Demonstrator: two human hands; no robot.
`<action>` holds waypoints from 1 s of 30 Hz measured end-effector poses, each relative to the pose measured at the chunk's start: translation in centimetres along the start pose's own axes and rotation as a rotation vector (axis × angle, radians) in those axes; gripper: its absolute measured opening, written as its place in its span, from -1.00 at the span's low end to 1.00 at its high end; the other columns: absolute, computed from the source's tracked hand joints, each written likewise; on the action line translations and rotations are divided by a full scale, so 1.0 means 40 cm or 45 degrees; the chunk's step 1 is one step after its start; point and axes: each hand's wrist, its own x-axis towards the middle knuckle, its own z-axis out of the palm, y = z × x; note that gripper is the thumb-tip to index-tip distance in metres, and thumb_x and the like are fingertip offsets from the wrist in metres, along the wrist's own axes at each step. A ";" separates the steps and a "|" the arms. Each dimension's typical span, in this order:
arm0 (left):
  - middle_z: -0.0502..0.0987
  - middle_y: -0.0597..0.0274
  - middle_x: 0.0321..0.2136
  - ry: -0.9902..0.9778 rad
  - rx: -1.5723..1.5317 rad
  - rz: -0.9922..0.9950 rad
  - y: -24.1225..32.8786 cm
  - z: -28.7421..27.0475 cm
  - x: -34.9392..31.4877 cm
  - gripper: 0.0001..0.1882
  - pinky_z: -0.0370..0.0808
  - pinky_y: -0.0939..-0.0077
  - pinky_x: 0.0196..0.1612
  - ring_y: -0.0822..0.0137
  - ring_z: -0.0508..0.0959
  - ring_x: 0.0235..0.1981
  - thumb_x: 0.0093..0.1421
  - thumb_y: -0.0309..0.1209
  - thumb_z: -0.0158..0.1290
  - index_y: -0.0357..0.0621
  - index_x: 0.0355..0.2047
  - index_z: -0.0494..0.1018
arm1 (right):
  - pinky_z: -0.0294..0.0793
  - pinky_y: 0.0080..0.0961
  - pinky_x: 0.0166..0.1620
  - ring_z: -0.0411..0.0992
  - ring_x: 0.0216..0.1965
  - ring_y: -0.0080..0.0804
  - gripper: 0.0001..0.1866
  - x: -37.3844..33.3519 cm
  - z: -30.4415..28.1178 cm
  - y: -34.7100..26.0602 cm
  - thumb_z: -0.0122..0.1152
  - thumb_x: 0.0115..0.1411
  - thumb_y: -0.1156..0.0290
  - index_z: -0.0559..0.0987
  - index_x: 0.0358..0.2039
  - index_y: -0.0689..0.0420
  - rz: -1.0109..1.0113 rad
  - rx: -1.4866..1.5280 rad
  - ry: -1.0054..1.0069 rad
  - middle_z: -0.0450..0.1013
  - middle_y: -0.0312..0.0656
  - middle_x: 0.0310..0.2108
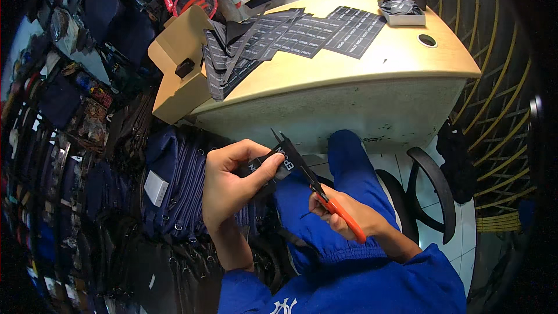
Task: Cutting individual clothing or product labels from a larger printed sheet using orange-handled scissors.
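My left hand (229, 183) pinches a small black piece with pale print (288, 165) between thumb and fingers, above my lap. Whether it is fabric or film I cannot tell. In my right hand (354, 206) is a pair of scissors (347, 219) with orange handles, fingers wrapped round them. The dark blades point up and away, with their tips apart beside the left fingertips. They lie along the right edge of the black piece; whether they cut into it is hidden. On the table (407, 61), several dark printed sheets (302, 35) overlap.
An open cardboard box (177, 90) stands at the table's left end with a small black object inside. At the far right is a small tray (404, 19) with wrapped items. Dark blue bags (189, 168) are piled at left. A black chair armrest (433, 192) is at right.
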 end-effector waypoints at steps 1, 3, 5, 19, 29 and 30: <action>0.54 0.33 -0.58 0.001 -0.015 0.012 0.001 0.000 0.000 -0.92 0.33 0.81 -0.49 0.67 0.44 -0.54 0.02 -0.55 0.17 -0.32 -0.49 0.52 | 0.31 -0.45 -0.38 0.27 -0.47 -0.38 -0.26 0.000 0.001 -0.001 -0.16 0.08 -0.35 0.28 -0.28 0.22 -0.001 0.000 -0.001 0.26 -0.16 -0.50; 0.54 0.33 -0.58 -0.008 -0.006 0.014 0.002 0.001 0.001 -0.92 0.33 0.81 -0.49 0.67 0.44 -0.54 0.02 -0.55 0.17 -0.32 -0.49 0.51 | 0.32 -0.45 -0.38 0.28 -0.47 -0.37 -0.26 -0.001 0.001 0.001 -0.15 0.08 -0.35 0.28 -0.28 0.22 0.006 0.010 0.009 0.27 -0.15 -0.50; 0.54 0.33 -0.57 -0.016 0.005 0.015 0.001 0.001 0.001 -0.92 0.33 0.81 -0.49 0.67 0.44 -0.54 0.02 -0.55 0.17 -0.33 -0.49 0.51 | 0.32 -0.44 -0.38 0.29 -0.47 -0.36 -0.26 -0.003 -0.003 0.002 -0.15 0.08 -0.35 0.28 -0.28 0.22 0.022 0.010 -0.005 0.27 -0.15 -0.49; 0.55 0.32 -0.57 -0.008 -0.008 0.000 -0.003 0.003 0.000 -0.93 0.35 0.80 -0.45 0.66 0.46 -0.51 0.02 -0.56 0.17 -0.32 -0.48 0.52 | 0.33 -0.44 -0.38 0.31 -0.47 -0.35 -0.25 -0.003 0.000 0.022 -0.15 0.08 -0.35 0.28 -0.27 0.23 -0.027 0.016 0.016 0.29 -0.13 -0.49; 0.55 0.32 -0.57 -0.003 0.015 -0.004 -0.003 0.000 -0.004 -0.93 0.35 0.80 -0.47 0.66 0.46 -0.52 0.02 -0.56 0.17 -0.32 -0.49 0.52 | 0.32 -0.46 -0.40 0.28 -0.48 -0.40 -0.26 -0.004 0.000 0.014 -0.13 0.08 -0.34 0.28 -0.27 0.23 -0.001 0.011 -0.006 0.28 -0.16 -0.52; 0.55 0.33 -0.57 -0.004 0.007 -0.011 -0.001 0.003 -0.003 -0.93 0.34 0.80 -0.47 0.66 0.45 -0.53 0.02 -0.56 0.17 -0.32 -0.49 0.52 | 0.32 -0.46 -0.41 0.28 -0.49 -0.40 -0.26 -0.005 -0.001 0.017 -0.13 0.08 -0.34 0.28 -0.27 0.22 -0.016 0.003 0.002 0.28 -0.16 -0.52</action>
